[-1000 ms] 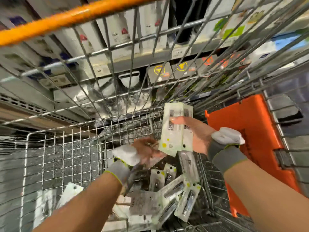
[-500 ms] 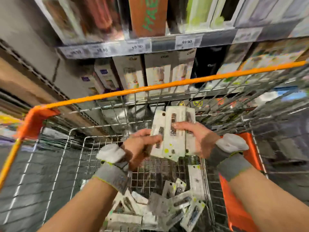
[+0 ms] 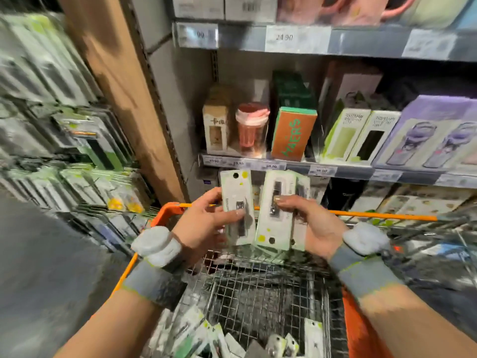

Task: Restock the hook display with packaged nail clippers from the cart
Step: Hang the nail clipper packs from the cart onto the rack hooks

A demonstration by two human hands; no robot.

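Two hands counted: left hand [image 3: 204,223], right hand [image 3: 313,229]. One clipper pack [image 3: 236,205] held in left, roughly three-pack stack [image 3: 277,215] in right. Loose packs [image 3: 281,344] in cart [image 3: 258,293]: too blurred for count, seven-ish.

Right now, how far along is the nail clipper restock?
Early. Done: packs lifted from the cart. In hand: left hand holds one clipper pack, right hand a small stack. Left: none visibly hung on the hook display; loose packs remain in the cart.
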